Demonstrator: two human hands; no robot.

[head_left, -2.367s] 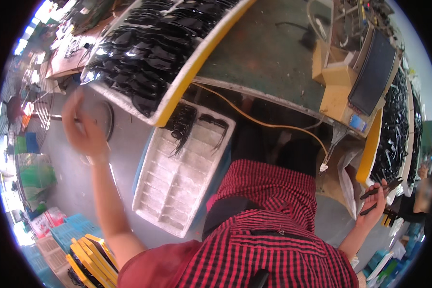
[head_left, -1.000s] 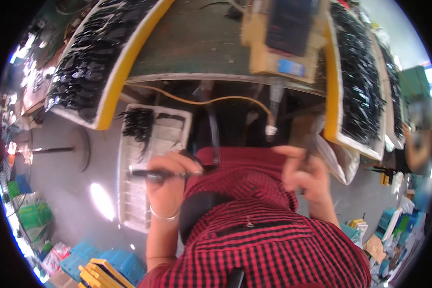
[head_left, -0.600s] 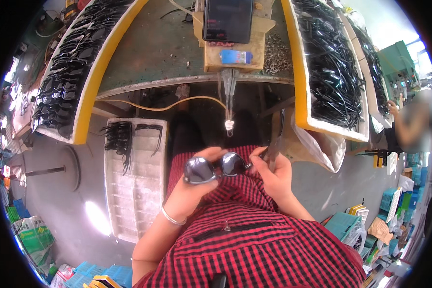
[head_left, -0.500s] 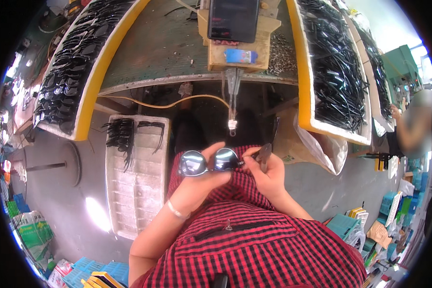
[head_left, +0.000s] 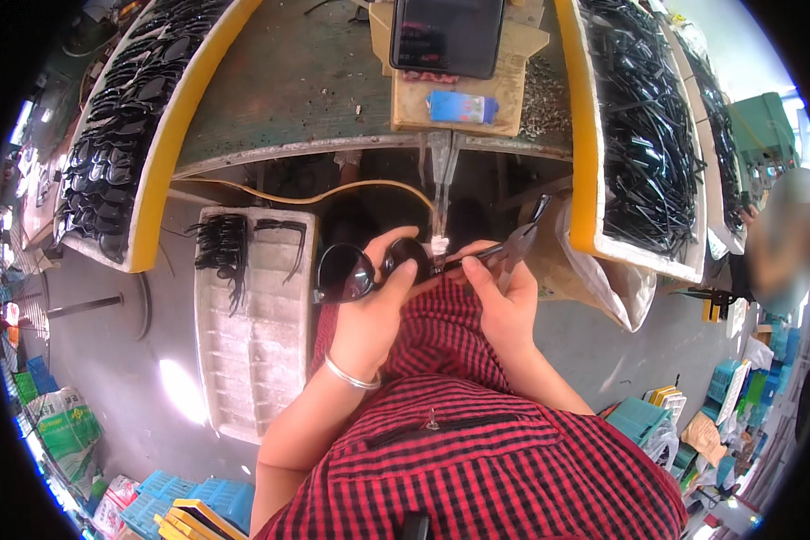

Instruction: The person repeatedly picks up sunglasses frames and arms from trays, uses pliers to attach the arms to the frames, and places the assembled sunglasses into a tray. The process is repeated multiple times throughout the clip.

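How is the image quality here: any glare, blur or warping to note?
Head view: fisheye bends the bench edge and yellow tray rims; a bright glare patch on the floor; the sunglasses in the left hand and the right hand are sharp; a person at the right rim is blurred.

One pair of sunglasses, one pair of pliers, one white foam tray, two yellow-edged trays on the bench, two hands
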